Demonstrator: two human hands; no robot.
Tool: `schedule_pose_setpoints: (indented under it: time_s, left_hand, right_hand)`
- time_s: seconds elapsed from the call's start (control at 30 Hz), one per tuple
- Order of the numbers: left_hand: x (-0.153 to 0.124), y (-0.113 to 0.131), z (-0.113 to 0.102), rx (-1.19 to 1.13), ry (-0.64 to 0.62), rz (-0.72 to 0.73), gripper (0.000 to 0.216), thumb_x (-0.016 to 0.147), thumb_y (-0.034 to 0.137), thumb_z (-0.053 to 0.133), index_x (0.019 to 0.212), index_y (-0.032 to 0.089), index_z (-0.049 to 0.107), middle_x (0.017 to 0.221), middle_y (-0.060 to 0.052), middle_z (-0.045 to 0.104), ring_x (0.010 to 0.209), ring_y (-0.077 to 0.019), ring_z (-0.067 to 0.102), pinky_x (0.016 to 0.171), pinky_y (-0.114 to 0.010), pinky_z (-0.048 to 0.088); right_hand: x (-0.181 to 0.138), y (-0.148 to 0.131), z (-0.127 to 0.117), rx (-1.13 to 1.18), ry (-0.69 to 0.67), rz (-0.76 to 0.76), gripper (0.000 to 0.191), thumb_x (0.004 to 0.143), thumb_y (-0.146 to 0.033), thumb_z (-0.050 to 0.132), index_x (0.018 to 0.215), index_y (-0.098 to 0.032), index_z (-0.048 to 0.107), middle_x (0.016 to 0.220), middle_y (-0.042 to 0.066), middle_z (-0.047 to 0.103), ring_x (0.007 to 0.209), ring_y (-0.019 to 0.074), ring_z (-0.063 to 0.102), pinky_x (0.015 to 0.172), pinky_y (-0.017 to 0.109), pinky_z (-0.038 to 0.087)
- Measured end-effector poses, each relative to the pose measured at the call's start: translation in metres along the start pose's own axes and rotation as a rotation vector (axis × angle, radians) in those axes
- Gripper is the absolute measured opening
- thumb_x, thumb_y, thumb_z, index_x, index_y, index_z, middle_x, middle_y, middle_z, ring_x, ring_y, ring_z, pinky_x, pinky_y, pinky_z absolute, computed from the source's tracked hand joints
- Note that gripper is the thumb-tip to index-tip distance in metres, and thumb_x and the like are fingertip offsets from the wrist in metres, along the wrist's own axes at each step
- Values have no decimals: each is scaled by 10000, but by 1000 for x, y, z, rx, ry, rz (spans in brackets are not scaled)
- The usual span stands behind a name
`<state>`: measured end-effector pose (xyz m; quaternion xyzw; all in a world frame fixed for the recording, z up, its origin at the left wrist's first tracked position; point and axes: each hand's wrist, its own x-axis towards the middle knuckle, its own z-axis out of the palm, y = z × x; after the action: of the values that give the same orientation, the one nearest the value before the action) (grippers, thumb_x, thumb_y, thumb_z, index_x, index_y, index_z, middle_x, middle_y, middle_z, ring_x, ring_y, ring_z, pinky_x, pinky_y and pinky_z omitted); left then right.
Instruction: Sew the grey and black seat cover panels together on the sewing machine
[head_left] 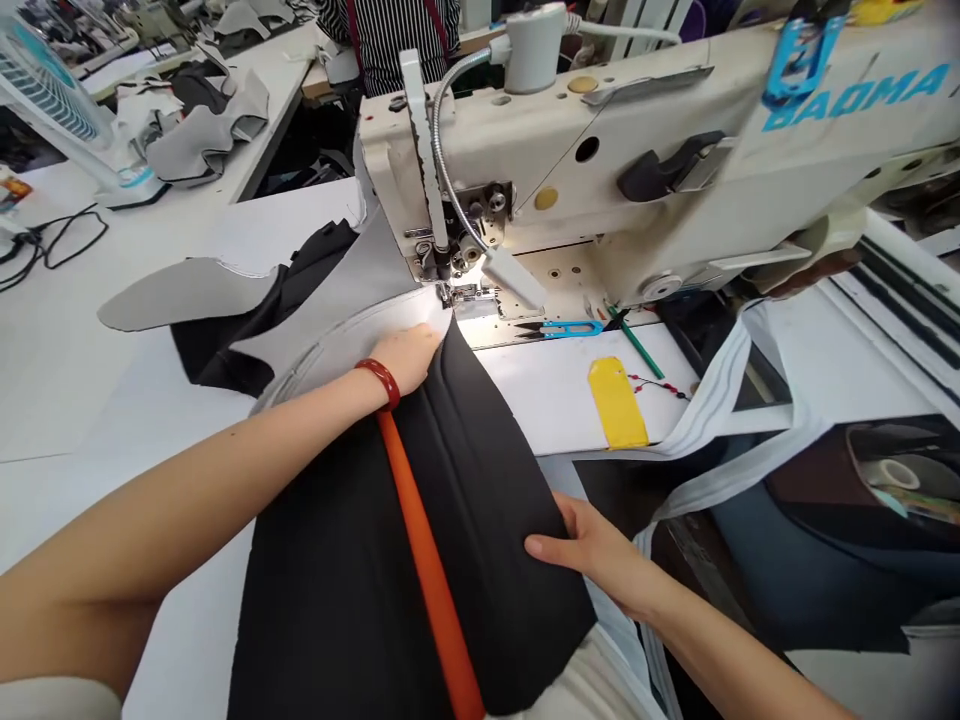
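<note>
A black fabric panel with an orange stripe [427, 545] spreads from my lap up to the sewing machine [652, 130]. Light grey fabric [352, 290] joins it at the presser foot [472, 292], where the edges lie under the needle area. My left hand [409, 358], with a red bangle at the wrist, is closed on the fabric just before the foot; its fingertips are partly hidden. Lower down, my right hand [589, 550] pinches the panel's right edge, thumb on top and the other fingers underneath.
Blue thread snips [562, 329], a green pen-like stick [637, 345] and a yellow tag [619, 402] lie right of the foot. White strips [720, 400] hang over the table's right side. A fan [71, 110] stands at the left; a person in striped clothing [397, 35] is behind the machine.
</note>
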<state>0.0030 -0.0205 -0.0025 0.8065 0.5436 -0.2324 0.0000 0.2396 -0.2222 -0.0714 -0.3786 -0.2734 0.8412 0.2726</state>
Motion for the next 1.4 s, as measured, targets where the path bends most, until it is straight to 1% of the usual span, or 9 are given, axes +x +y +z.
schedule_pose_setpoints:
  time_s: [0.23,0.37,0.57,0.8,0.93,1.03,1.13,1.2,1.4]
  left_hand:
    - [17,11,-1,-88,1,-25,424,826,83,478,1213,142,639,1091,-152,632,995,-302,646,802,-357,510]
    - [27,12,2,-142,49,-77,417,843,131,481,1226,148,646,1096,-145,644,1044,-295,634,861,-361,510]
    - [41,15,2,-199,99,-164,423,850,167,486,1239,147,651,1153,-130,667,1128,-273,608,970,-349,476]
    - [55,22,1,-249,127,-278,411,834,169,479,1189,151,684,1114,-152,673,1043,-281,637,916,-357,500]
    - [53,28,4,-269,170,-313,434,871,175,428,1242,177,653,1197,-164,622,996,-300,651,856,-391,517]
    - [49,30,7,-255,199,-309,407,894,183,400,1213,186,652,1193,-166,606,976,-306,660,836,-405,525]
    - [43,33,6,-147,181,-281,398,901,137,362,1203,144,621,1179,-183,596,954,-307,674,804,-407,536]
    - [37,36,4,-63,161,-261,434,908,79,284,1229,81,575,1146,-209,602,944,-312,682,780,-414,541]
    - [20,38,2,24,109,-183,447,924,51,176,1171,45,548,1031,-207,635,934,-321,695,751,-404,534]
  right_hand:
    - [7,-3,10,50,205,-11,534,620,-359,884,1086,-191,687,1080,83,740,1041,308,682,897,430,562]
    - [20,-1,21,25,227,-94,556,676,-379,849,1165,-200,653,1152,78,722,1139,301,644,961,445,540]
    - [55,14,46,-21,301,-215,419,724,-331,801,1101,-199,678,1132,55,734,1077,267,672,986,436,525]
    - [90,26,79,124,316,-234,451,670,-388,837,1044,-173,704,1109,72,744,1070,284,675,993,453,515]
    - [101,36,82,213,247,-231,517,617,-429,875,1035,-173,712,1085,78,748,1052,288,678,979,456,514]
    - [99,37,72,301,117,-127,616,557,-440,908,1069,-165,704,1082,87,745,1063,286,675,1018,465,480]
    - [90,26,67,320,-32,-44,675,518,-424,928,1094,-160,697,1042,78,748,1063,280,674,1044,469,454]
    - [84,16,69,253,-90,-91,648,539,-417,920,1090,-159,699,1031,69,744,1047,279,674,1023,473,469]
    - [80,17,68,-74,24,-238,486,655,-458,835,1033,-181,707,958,31,733,940,237,681,909,402,534]
